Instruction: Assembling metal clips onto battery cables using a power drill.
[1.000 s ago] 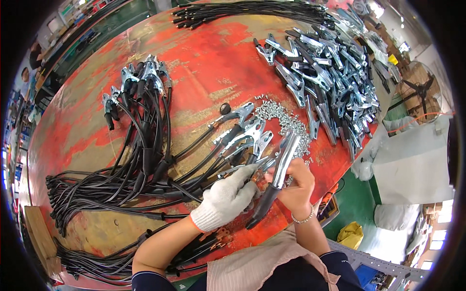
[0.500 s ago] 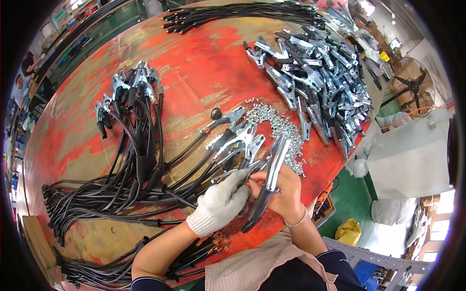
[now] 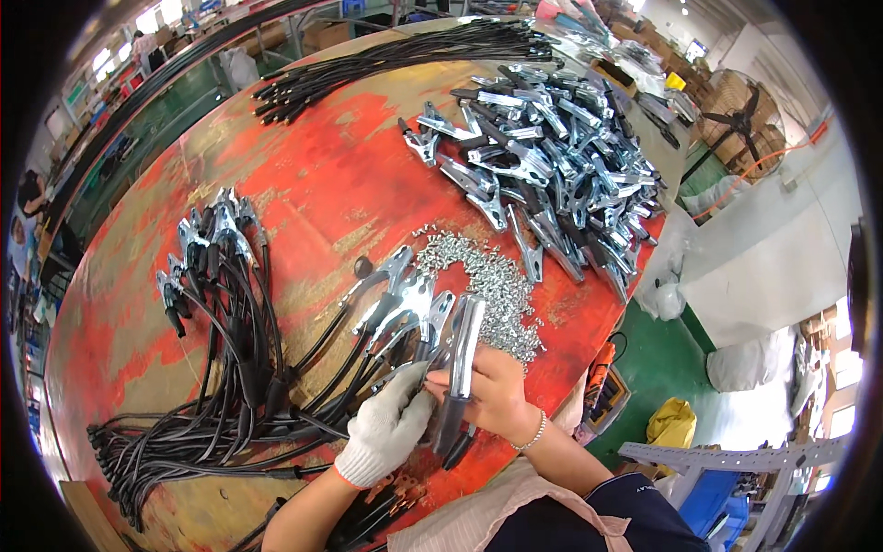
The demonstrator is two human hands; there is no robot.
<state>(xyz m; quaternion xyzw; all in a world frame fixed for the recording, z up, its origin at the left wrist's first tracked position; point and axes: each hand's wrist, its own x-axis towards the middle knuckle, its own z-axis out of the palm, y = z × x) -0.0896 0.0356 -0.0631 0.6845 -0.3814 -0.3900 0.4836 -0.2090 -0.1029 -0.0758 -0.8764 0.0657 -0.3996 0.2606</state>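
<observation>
A metal spring clamp with black handle sleeves is in my bare right hand, its jaw end up and its handles down. My left hand, in a white knitted glove, is closed with its fingertips against the clamp's lower part; what they pinch is hidden. Beside the gloved hand, several clamps on black cables lie on the table. Just beyond my right hand spreads a heap of small silver screws. Below the left wrist, copper-coloured cable ends show.
A large pile of loose clamps covers the far right of the worn red table. Black cables lie along the back. More cables with clamps are bundled at left. A fan and a yellow bag stand off to the right.
The whole view has shifted, so the table's contents appear farther left and lower. The clamp in my right hand has turned more upright, and my hands remain close together.
</observation>
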